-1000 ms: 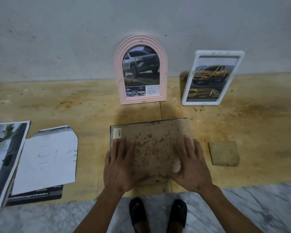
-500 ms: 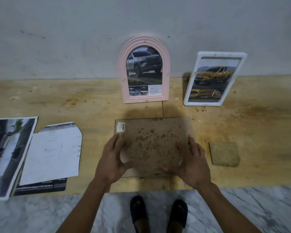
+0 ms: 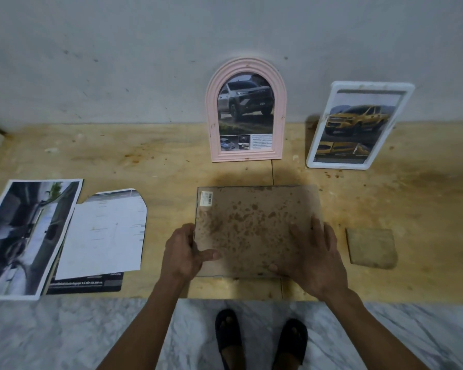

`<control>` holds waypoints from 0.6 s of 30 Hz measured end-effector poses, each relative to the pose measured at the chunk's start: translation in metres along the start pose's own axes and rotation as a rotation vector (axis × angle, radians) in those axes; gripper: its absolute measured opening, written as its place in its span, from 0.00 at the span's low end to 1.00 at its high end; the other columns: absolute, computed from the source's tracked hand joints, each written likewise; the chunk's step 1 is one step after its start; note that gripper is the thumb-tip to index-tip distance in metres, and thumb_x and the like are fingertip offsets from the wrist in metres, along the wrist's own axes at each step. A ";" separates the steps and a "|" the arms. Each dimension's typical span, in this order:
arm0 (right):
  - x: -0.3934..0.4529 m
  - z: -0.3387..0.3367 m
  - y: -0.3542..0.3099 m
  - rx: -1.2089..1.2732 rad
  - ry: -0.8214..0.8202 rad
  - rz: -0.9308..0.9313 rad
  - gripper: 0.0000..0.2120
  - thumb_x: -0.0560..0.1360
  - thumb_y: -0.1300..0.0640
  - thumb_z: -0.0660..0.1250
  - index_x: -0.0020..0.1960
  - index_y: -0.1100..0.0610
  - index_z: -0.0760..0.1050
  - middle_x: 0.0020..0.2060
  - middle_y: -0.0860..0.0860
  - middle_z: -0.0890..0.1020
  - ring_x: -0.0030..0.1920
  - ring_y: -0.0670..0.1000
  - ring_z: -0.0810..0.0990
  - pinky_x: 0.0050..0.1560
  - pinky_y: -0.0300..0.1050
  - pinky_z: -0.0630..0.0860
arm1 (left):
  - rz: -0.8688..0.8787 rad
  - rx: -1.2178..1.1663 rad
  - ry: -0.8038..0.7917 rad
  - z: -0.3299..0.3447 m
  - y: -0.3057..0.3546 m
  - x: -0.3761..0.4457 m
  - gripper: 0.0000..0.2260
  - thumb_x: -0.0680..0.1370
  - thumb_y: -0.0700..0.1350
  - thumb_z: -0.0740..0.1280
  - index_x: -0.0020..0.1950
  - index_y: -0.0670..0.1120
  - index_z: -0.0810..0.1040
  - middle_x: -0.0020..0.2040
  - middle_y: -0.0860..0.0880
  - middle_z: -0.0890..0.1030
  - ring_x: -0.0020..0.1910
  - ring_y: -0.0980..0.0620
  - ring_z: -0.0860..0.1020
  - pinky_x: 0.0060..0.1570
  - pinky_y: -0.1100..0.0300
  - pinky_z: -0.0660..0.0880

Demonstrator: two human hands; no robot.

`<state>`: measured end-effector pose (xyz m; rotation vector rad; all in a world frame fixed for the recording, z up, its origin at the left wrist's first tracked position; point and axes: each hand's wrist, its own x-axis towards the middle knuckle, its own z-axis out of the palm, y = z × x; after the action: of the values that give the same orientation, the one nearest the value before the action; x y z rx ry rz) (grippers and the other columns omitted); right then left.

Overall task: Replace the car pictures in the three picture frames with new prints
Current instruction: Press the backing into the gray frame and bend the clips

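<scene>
While my left hand (image 3: 183,253) pinches the face-down frame (image 3: 254,231) on the wooden ledge (image 3: 158,161), right hand (image 3: 314,259) flat atop, pink arched frame (image 3: 246,110) holding silver truck print, white frame (image 3: 358,125) holding yellow one.

- A yellow-brown counter (image 3: 118,161) with dark stains is seen across the middle of the frame.
- A grey wall (image 3: 118,62) with small marks is seen along the top.
- A small brown square pad (image 3: 372,248) is laid flat at the right.
- A grey marble floor (image 3: 64,335) is seen at the bottom.
- Two black sandals (image 3: 229,335) are seen at the bottom middle.
</scene>
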<state>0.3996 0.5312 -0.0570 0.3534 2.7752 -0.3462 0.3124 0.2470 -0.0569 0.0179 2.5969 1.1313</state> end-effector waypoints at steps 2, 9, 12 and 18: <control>0.001 -0.006 -0.004 -0.098 -0.031 -0.043 0.52 0.62 0.17 0.49 0.78 0.44 0.44 0.79 0.52 0.41 0.76 0.60 0.33 0.74 0.60 0.51 | 0.048 0.078 -0.022 0.000 -0.006 0.004 0.32 0.59 0.61 0.81 0.59 0.57 0.76 0.49 0.59 0.79 0.48 0.56 0.77 0.39 0.64 0.71; 0.003 -0.003 -0.010 -0.095 -0.028 -0.083 0.40 0.73 0.26 0.46 0.79 0.44 0.46 0.79 0.49 0.46 0.78 0.55 0.40 0.74 0.64 0.51 | 0.045 0.578 -0.189 -0.007 0.005 0.007 0.43 0.69 0.68 0.70 0.78 0.57 0.57 0.71 0.47 0.63 0.65 0.42 0.65 0.55 0.48 0.74; 0.006 -0.010 -0.012 -0.081 0.007 -0.086 0.38 0.73 0.27 0.46 0.77 0.45 0.55 0.78 0.50 0.54 0.78 0.56 0.47 0.72 0.63 0.56 | 0.020 0.676 -0.218 -0.013 0.015 0.010 0.40 0.69 0.70 0.68 0.76 0.58 0.59 0.69 0.49 0.64 0.65 0.43 0.64 0.55 0.47 0.73; 0.011 -0.012 -0.010 -0.055 0.022 -0.088 0.38 0.68 0.28 0.49 0.72 0.48 0.66 0.74 0.52 0.64 0.75 0.59 0.57 0.63 0.62 0.71 | -0.019 0.691 -0.186 -0.008 0.027 0.017 0.35 0.67 0.63 0.74 0.71 0.57 0.67 0.66 0.48 0.67 0.65 0.44 0.66 0.56 0.45 0.73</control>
<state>0.3830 0.5272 -0.0479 0.2229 2.8214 -0.2877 0.2906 0.2626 -0.0370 0.2349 2.6659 0.1690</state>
